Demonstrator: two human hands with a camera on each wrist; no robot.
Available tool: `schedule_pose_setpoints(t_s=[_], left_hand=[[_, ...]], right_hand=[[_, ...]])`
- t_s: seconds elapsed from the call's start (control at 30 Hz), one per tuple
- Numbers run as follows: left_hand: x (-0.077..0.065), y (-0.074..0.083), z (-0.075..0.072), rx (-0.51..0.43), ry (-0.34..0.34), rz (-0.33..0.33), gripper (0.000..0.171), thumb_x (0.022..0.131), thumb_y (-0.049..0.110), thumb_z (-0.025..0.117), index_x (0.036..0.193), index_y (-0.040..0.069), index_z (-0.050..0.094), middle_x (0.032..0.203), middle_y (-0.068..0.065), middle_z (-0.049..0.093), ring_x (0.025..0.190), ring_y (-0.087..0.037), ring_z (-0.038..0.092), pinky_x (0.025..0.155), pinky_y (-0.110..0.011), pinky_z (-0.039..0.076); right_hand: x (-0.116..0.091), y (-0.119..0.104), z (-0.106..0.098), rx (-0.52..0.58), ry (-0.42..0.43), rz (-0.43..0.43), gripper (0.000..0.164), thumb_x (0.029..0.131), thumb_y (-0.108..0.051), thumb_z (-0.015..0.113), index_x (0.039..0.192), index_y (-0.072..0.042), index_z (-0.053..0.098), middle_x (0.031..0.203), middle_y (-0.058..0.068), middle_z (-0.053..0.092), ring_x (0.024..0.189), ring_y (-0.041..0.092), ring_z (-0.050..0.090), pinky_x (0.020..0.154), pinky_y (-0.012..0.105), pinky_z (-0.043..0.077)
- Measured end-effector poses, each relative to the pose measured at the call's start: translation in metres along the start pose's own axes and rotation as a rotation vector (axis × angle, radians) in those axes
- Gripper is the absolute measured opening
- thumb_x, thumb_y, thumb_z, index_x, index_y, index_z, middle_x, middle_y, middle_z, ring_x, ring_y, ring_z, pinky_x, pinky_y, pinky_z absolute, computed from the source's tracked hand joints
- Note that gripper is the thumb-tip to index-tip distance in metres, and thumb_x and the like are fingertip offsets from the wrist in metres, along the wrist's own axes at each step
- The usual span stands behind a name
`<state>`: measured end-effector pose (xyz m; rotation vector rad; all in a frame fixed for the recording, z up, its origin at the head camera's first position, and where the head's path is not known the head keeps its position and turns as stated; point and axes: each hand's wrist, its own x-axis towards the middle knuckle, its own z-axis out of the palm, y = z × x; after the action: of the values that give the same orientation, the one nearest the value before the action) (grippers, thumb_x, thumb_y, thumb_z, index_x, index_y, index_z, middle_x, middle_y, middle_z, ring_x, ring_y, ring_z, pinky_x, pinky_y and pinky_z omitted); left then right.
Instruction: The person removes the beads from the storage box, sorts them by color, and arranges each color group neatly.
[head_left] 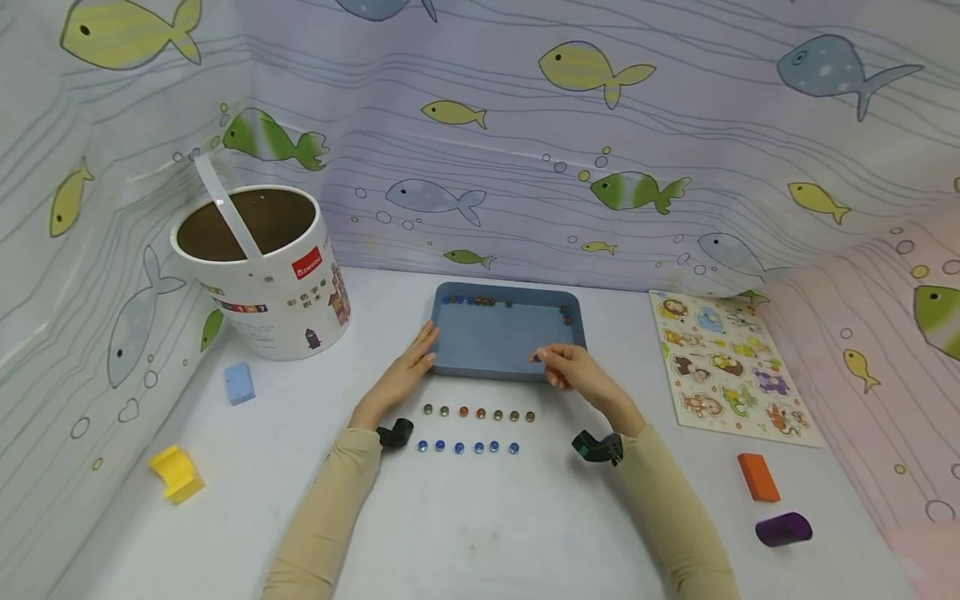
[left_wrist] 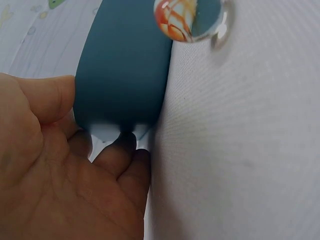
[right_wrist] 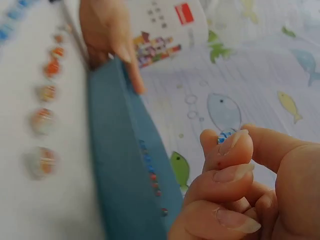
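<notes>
My left hand (head_left: 400, 377) rests against the left side of a blue-grey tray (head_left: 487, 337), its fingers touching the outer wall. In the left wrist view the thumb and fingertips meet the tray's corner (left_wrist: 125, 95). Over the tray's near right corner, my right hand (head_left: 576, 372) pinches a small blue-patterned glass marble (right_wrist: 226, 136) between thumb and fingertips, the other fingers curled. Inside the tray, several marbles (head_left: 471, 301) line the far wall, and a few blue and orange marbles (head_left: 566, 314) sit along the right wall.
In front of the tray lie a row of orange and brownish marbles (head_left: 481, 413) and a row of blue marbles (head_left: 459, 448). A white bucket (head_left: 277, 308), blue block (head_left: 240, 383) and yellow block (head_left: 177, 475) stand left. Rightward are an animal puzzle board (head_left: 720, 392), orange block (head_left: 759, 477) and purple cylinder (head_left: 783, 529).
</notes>
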<state>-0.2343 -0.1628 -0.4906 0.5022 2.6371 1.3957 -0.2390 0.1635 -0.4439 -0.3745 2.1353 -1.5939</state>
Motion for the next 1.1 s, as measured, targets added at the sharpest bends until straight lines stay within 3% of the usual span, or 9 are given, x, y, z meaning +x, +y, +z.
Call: schedule_pose_setpoints(t_s=[0.23, 0.4, 0.63, 0.93, 1.1], left_hand=[[-0.001, -0.003, 0.000, -0.003, -0.006, -0.012, 0.054, 0.106, 0.021, 0.035, 0.155, 0.006, 0.018, 0.165, -0.011, 0.003, 0.151, -0.036, 0.005, 0.121, -0.056, 0.009], [-0.001, -0.005, 0.000, 0.007, 0.011, -0.005, 0.054, 0.106, 0.020, 0.035, 0.155, 0.004, 0.018, 0.164, -0.012, 0.003, 0.150, -0.038, 0.006, 0.121, -0.057, 0.009], [0.000, -0.004, 0.002, -0.015, 0.009, -0.003, 0.054, 0.106, 0.019, 0.037, 0.155, 0.005, 0.018, 0.165, -0.011, 0.004, 0.151, -0.036, 0.006, 0.122, -0.055, 0.009], [0.001, -0.004, 0.002, 0.004, 0.004, -0.002, 0.054, 0.106, 0.020, 0.036, 0.155, 0.004, 0.018, 0.164, -0.012, 0.003, 0.151, -0.037, 0.006, 0.121, -0.056, 0.010], [0.002, -0.002, 0.001, -0.003, 0.012, -0.007, 0.053, 0.106, 0.020, 0.035, 0.154, 0.004, 0.019, 0.165, -0.010, 0.004, 0.151, -0.036, 0.006, 0.122, -0.054, 0.009]], right_hand=[[-0.039, 0.029, 0.020, -0.041, -0.041, 0.060, 0.037, 0.101, -0.024, 0.050, 0.116, 0.009, 0.059, 0.057, -0.006, 0.046, 0.049, 0.004, 0.036, 0.044, 0.018, 0.026], [-0.055, 0.041, 0.033, -0.088, -0.081, 0.097, 0.028, 0.096, -0.019, 0.059, 0.112, 0.003, 0.062, 0.053, -0.006, 0.047, 0.045, 0.005, 0.037, 0.043, 0.018, 0.030], [-0.060, 0.050, 0.042, -0.143, -0.160, 0.081, 0.019, 0.094, -0.016, 0.063, 0.106, -0.002, 0.064, 0.049, -0.005, 0.046, 0.038, 0.004, 0.031, 0.039, 0.016, 0.028], [-0.061, 0.050, 0.055, -0.305, -0.083, 0.036, 0.013, 0.090, -0.018, 0.068, 0.101, -0.013, 0.064, 0.049, -0.004, 0.049, 0.036, 0.007, 0.043, 0.037, 0.020, 0.037], [-0.060, 0.051, 0.056, -0.298, -0.067, 0.052, 0.013, 0.089, -0.017, 0.069, 0.101, -0.015, 0.064, 0.049, -0.003, 0.050, 0.036, 0.008, 0.044, 0.037, 0.019, 0.036]])
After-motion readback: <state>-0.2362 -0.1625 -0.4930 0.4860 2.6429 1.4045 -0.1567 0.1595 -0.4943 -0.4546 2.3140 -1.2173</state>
